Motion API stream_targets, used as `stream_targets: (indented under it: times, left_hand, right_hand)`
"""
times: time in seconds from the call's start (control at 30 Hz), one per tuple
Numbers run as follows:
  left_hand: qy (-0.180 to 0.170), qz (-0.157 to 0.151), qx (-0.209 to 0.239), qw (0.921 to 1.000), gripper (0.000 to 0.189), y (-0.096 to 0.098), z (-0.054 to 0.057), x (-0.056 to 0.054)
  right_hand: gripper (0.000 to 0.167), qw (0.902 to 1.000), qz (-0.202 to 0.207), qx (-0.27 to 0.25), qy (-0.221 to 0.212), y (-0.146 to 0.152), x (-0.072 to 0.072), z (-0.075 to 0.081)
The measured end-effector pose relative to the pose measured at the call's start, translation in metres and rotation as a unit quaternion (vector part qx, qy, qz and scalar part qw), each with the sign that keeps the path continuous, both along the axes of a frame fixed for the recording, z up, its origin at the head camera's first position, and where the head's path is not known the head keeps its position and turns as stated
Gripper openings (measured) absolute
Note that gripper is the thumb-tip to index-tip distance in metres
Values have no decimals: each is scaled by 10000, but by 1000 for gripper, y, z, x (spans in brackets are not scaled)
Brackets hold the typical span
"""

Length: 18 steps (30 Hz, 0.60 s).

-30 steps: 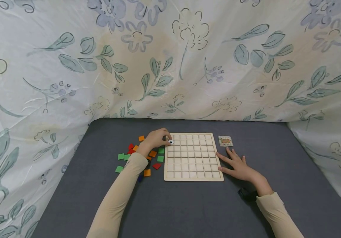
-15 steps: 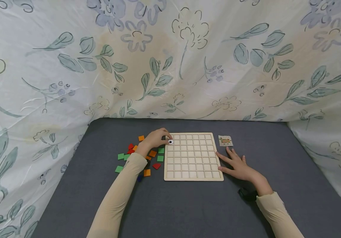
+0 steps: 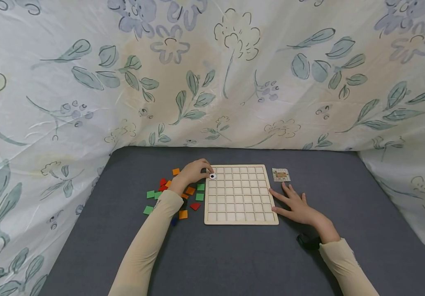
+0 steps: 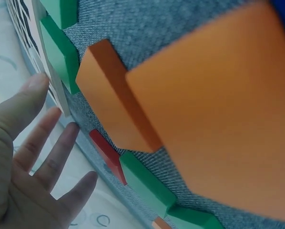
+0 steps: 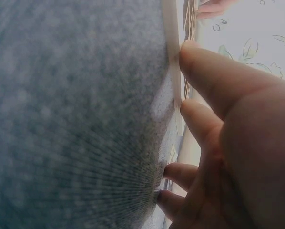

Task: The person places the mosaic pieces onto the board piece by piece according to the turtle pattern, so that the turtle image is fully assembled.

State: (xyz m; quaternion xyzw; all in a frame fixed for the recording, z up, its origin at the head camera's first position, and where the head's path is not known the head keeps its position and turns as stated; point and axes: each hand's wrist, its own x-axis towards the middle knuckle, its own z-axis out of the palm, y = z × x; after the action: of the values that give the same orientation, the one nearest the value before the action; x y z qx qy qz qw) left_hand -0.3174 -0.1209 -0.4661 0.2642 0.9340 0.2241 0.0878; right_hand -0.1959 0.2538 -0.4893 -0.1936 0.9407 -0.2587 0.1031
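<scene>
Head view is showing the left hand point(image 3: 193, 172) with thumb and finger touching the disc point(image 3: 212, 176) at the board's point(image 3: 240, 199) far left corner; whether they are clamping it, I cannot tell. The right hand point(image 3: 301, 209) is resting at the board's right edge, fingers spread apart. Tiles point(image 3: 190, 191) are lying left of the board, a card point(image 3: 281, 175) right of its far end.

Curtained nook (rm. type unclear): floral cloth point(image 3: 197, 78) behind & beside grey tbl. point(image 3: 242, 263)
</scene>
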Motion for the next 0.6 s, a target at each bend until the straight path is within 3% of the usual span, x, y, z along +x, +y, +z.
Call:
stream_targets:
  times: [0.23,0.6]
  left_hand:
    - [-80,0,26,10000,19,-1,2,1]
    - [-149,278,303,9990,28,-15,13,6]
  right_hand:
    - [66,9998,-14,164,-101,1,0,2]
    - [66,9999,7,96,-88,0,1,1]
